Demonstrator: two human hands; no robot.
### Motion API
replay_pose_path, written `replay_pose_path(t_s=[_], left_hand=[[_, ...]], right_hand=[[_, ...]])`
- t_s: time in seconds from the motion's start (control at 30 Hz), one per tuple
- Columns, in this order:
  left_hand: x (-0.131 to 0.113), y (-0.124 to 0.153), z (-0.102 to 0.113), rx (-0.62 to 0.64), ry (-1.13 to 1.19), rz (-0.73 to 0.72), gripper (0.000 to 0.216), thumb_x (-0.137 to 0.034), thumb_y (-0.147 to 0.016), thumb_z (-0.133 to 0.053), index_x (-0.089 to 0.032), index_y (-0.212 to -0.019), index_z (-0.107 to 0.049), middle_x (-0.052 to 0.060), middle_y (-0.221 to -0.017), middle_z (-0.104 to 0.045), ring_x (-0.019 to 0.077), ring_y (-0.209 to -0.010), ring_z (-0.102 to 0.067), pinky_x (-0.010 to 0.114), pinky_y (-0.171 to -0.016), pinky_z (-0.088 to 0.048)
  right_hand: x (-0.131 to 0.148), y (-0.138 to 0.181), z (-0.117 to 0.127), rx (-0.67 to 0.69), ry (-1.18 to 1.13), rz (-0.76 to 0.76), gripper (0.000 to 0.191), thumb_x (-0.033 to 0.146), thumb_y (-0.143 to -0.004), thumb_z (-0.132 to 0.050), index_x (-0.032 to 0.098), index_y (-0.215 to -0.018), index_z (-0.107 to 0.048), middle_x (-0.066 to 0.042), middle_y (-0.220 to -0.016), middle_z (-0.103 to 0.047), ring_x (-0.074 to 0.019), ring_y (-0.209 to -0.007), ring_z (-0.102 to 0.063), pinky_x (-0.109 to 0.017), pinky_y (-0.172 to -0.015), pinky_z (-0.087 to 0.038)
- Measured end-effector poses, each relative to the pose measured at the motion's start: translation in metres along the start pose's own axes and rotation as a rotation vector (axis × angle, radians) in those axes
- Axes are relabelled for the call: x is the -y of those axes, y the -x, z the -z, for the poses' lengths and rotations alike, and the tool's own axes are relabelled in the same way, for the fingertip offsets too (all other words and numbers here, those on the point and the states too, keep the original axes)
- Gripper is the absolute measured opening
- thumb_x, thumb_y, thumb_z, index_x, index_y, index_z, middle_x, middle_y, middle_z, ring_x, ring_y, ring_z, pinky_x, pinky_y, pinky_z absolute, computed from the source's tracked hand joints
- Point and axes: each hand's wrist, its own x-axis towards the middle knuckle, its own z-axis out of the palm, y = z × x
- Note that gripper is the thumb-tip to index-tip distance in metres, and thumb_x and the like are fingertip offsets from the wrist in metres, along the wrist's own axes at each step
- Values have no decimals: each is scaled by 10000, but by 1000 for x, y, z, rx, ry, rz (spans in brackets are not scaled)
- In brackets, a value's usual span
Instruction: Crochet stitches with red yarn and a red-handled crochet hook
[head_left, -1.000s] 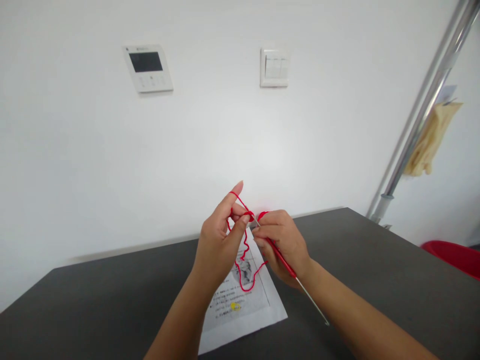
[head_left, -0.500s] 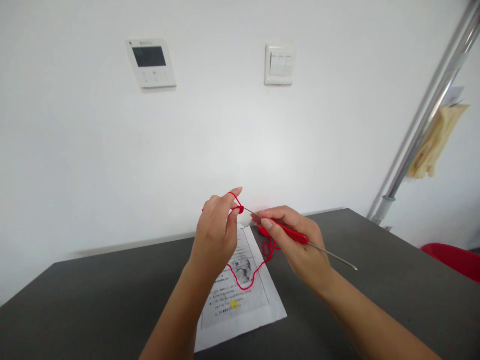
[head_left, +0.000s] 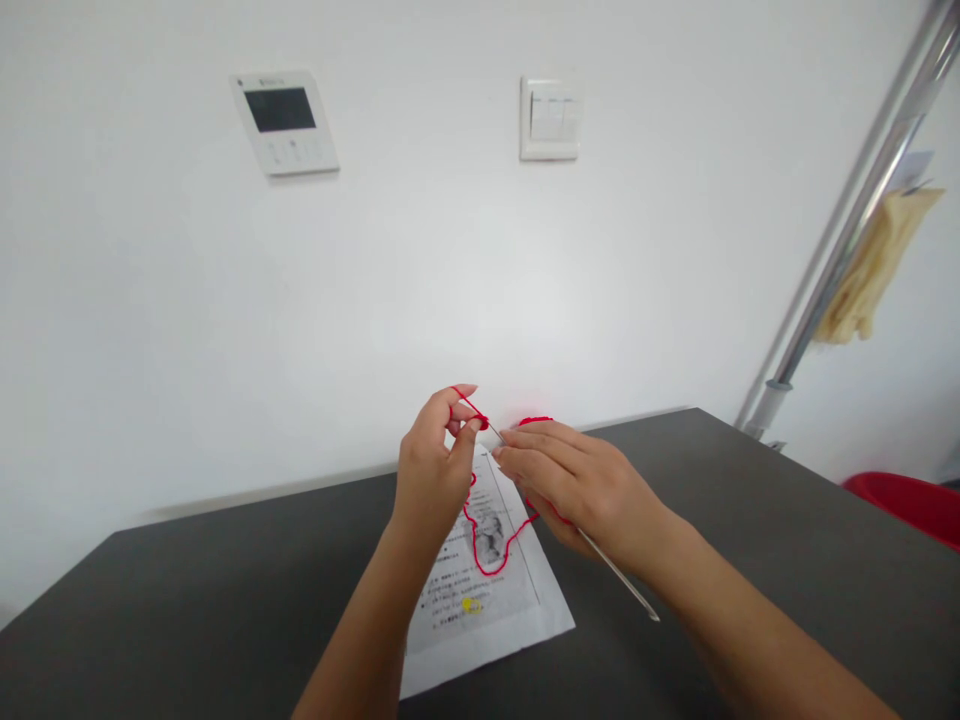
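Observation:
Between thumb and fingers, my left hand (head_left: 435, 460) pinches a small piece of red crochet work (head_left: 482, 423). Red yarn (head_left: 491, 573) runs over its raised index finger and hangs in a loop above the paper. My right hand (head_left: 592, 480) is closed around a crochet hook (head_left: 619, 577), palm turned down, so the red handle is mostly covered. The hook's thin metal tip reaches the red piece, while its other metal end sticks out below my wrist. Behind my right hand, part of a red yarn ball (head_left: 535, 420) shows.
A printed sheet (head_left: 487, 655) with a yellow ring-shaped marker (head_left: 471, 605) on it lies on the dark table (head_left: 225, 600). The white wall behind carries a panel (head_left: 289, 125) and a switch (head_left: 550, 120). A metal pole (head_left: 847, 230) and red stool (head_left: 904, 505) are at right.
My right hand has rolled over, its back now facing up and covering the hook's handle. The hook's rear end has swung down and left. My left hand still pinches the red piece.

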Motion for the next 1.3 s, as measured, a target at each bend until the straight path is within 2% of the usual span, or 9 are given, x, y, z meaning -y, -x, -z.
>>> replay_pose_path(t_s=[0.27, 0.33, 0.47, 0.53, 0.67, 0.87, 0.93, 1.13, 1.3], left_hand=[[7, 2, -5, -113, -155, -171, 203, -97, -911, -539, -179, -1074, -629, 32, -862, -704, 180, -772, -625, 322, -770, -520], [11, 2, -5, -119, -176, -189, 192, -97, -910, -534, -179, -1055, -629, 35, -855, -698, 188, -775, -623, 333, -781, -516], [16, 0, -5, -40, -110, -70, 215, -81, -882, -540, -177, -1053, -628, 39, -869, -703, 190, -795, -640, 324, -772, -508], [16, -2, -5, 12, -61, -3, 248, -83, -867, -550, -179, -1081, -631, 29, -862, -703, 185, -789, -646, 315, -763, -502], [10, -3, -3, 75, 49, 86, 256, -128, -868, -565, -181, -1105, -644, 2, -813, -690, 171, -753, -626, 309, -766, -478], [1, -5, 1, 123, 203, 212, 256, -171, -838, -612, -169, -1088, -668, -3, -793, -670, 173, -774, -586, 324, -793, -434], [1, -7, 3, 147, 289, 249, 254, -182, -822, -634, -169, -1073, -675, -11, -774, -657, 165, -756, -568, 324, -786, -423], [3, -12, 14, 361, 685, 470, 295, -202, -747, -747, -164, -1038, -716, -44, -688, -610, 116, -646, -528, 273, -661, -390], [-3, -11, 18, 366, 877, 507, 334, -206, -757, -787, -197, -1089, -745, -15, -786, -684, 122, -750, -626, 265, -745, -445]], right_hand=[[8, 2, -14, -150, -548, -787, 139, 258, -991, -614, 193, -949, -729, -36, -861, -808, -177, -754, -772, -270, -684, -621], [4, 5, -18, -135, -516, -696, 141, 245, -996, -602, 176, -977, -723, -64, -894, -811, -192, -799, -779, -290, -722, -633], [-10, 7, -17, 37, -180, -114, 208, 97, -993, -500, 102, -1019, -705, -168, -1007, -797, -248, -949, -770, -371, -863, -631], [-15, 7, -12, 94, -102, -5, 244, 63, -991, -456, 89, -999, -698, -182, -1001, -795, -253, -941, -767, -382, -867, -630], [-15, 5, -2, 101, -261, -214, 183, 169, -1011, -528, 151, -1000, -709, -107, -953, -802, -199, -854, -760, -303, -783, -615], [-8, 2, 2, -127, -865, -917, 151, 333, -879, -738, 188, -840, -758, -32, -767, -793, -168, -706, -749, -271, -691, -599], [-11, 0, 2, -189, -1087, -1074, 209, 381, -795, -820, 181, -793, -760, -34, -735, -793, -169, -686, -757, -280, -705, -620], [-25, 0, -7, -170, -1510, -1200, 300, 392, -645, -939, 172, -727, -753, -52, -673, -794, -158, -573, -758, -233, -629, -638], [-28, 2, -10, -219, -1626, -1140, 249, 347, -691, -921, 172, -777, -767, -49, -696, -804, -135, -581, -761, -189, -643, -632]])
